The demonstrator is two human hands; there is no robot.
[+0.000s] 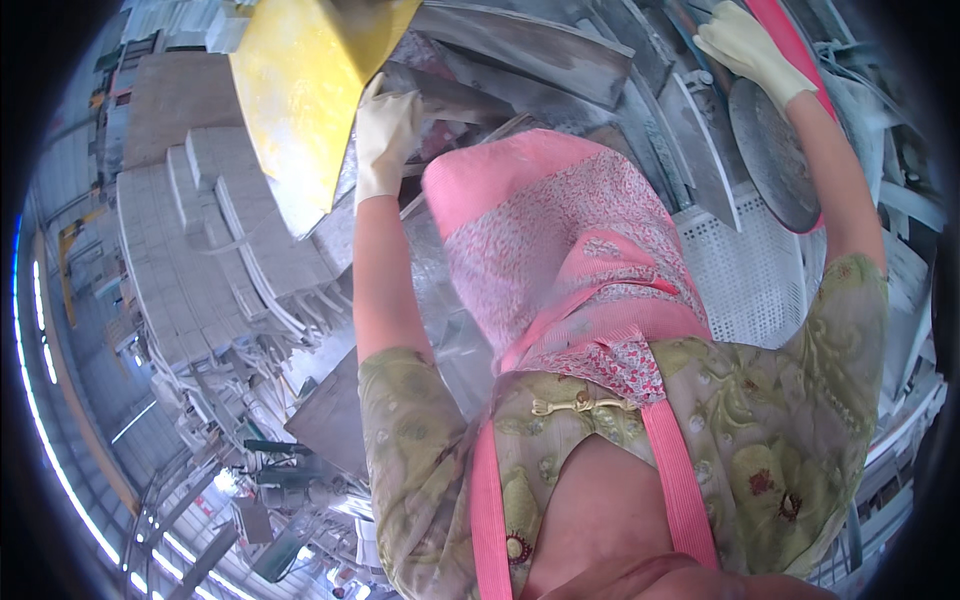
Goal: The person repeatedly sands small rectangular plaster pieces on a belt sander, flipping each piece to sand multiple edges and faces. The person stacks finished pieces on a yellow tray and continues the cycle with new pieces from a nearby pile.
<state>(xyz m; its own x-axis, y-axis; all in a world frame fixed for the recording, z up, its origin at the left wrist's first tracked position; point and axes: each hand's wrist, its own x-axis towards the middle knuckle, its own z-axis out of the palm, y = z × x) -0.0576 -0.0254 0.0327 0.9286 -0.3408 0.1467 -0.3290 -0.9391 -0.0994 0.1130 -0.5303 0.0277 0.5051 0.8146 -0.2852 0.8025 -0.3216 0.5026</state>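
Observation:
My left hand [388,138], in a cream glove, is at the right edge of a large bent yellow panel [300,95]. Its fingers look closed on that edge, partly hidden from this angle. Farther right, my right hand [752,48] wears a matching glove and reaches out at the top. Its fingers are curled, and what they hold, if anything, cannot be made out. Beside it run a bright pink strip [785,25] and a dark round disc [772,160]. Grey dusty boards [540,50] lie between the two hands.
On the left stand stacks of grey slabs [190,250]. A perforated pale panel [745,270] lies below the disc, next to a long dark blade-shaped piece [700,150]. My pink apron [570,230] covers the middle. Machinery [285,470] stands at the lower left.

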